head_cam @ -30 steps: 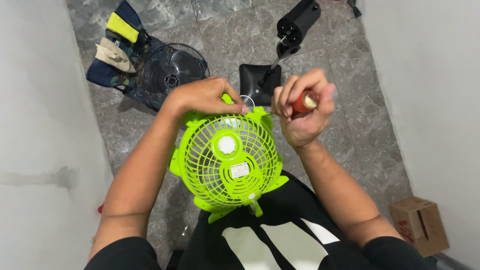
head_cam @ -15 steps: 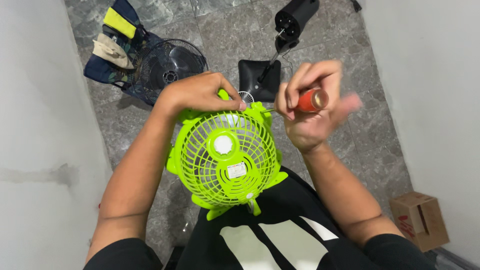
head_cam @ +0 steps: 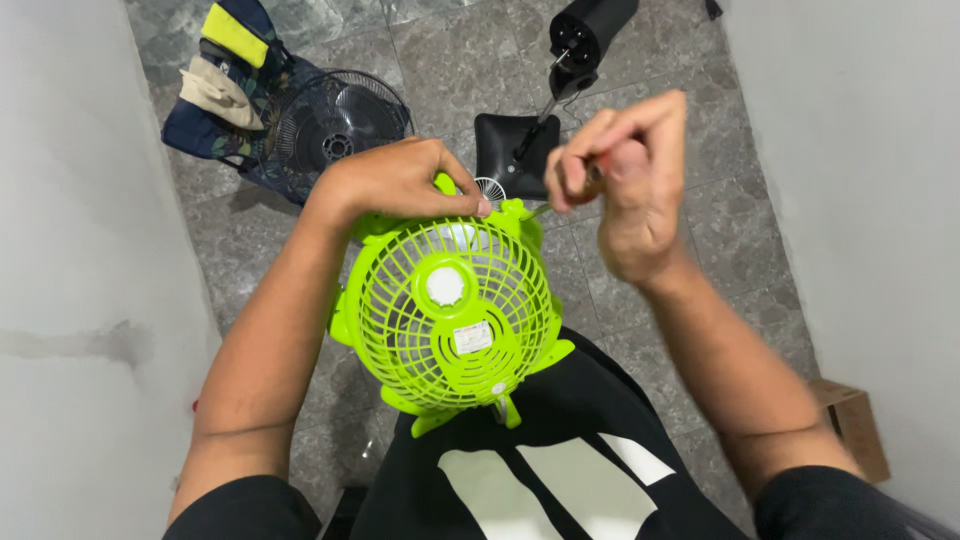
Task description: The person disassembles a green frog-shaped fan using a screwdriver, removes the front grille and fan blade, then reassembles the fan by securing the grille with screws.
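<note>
Left hand [head_cam: 400,180] clamps green fan [head_cam: 450,315] top edge; right hand [head_cam: 625,175] grips screwdriver [head_cam: 590,178] (tip blurred). Likely screw step at rim; next needs tip seated square.

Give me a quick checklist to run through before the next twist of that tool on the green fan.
1. Fan steadied: ok, left hand grips its top edge and it rests on the lap.
2. Tool gripped: ok, right hand is closed round it.
3. Tip seated on the fan: cannot tell, the tip is blurred.
4. Left fingers away from the tip: not ok, they lie close to it.
5. Grille in place: ok.
</note>
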